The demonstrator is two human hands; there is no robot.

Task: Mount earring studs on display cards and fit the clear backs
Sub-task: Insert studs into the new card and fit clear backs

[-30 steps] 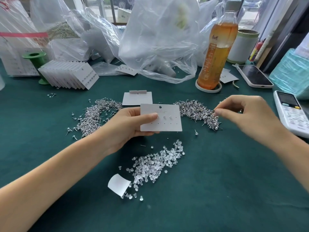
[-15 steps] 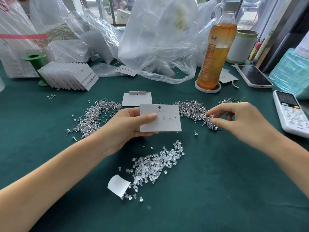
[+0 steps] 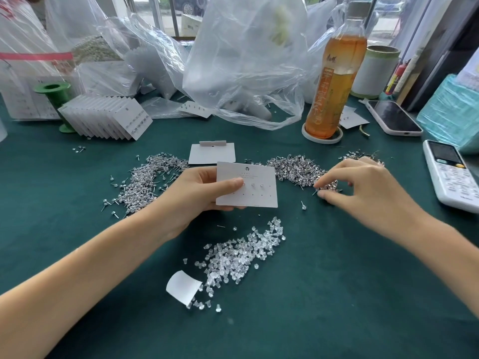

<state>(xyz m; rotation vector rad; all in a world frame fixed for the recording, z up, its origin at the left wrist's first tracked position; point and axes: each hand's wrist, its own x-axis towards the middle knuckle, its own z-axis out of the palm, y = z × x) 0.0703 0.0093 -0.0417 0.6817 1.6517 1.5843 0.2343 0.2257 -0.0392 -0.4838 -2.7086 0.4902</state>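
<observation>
My left hand (image 3: pixel 201 194) grips a white display card (image 3: pixel 248 174) by its left edge, thumb on the front. Two studs sit in the card's upper row of holes. My right hand (image 3: pixel 363 187) hovers low over the right pile of silver earring studs (image 3: pixel 298 168), with thumb and forefinger tips close together at the pile's near edge; whether a stud is pinched between them is too small to tell. A second stud pile (image 3: pixel 147 182) lies left of the card. Clear backs (image 3: pixel 238 257) are heaped nearer me, beside a curled paper scrap (image 3: pixel 182 286).
A blank card (image 3: pixel 211 152) lies behind the held one. Finished cards (image 3: pixel 106 117) stand fanned at the back left by a green spool (image 3: pixel 53 93). Plastic bags (image 3: pixel 246 60), a tea bottle (image 3: pixel 333 81), a phone (image 3: pixel 394 117) and a remote (image 3: pixel 451 174) crowd the back and right.
My right hand has moved left and down from above the table onto the near edge of the right stud pile. The left hand and card have stayed put.
</observation>
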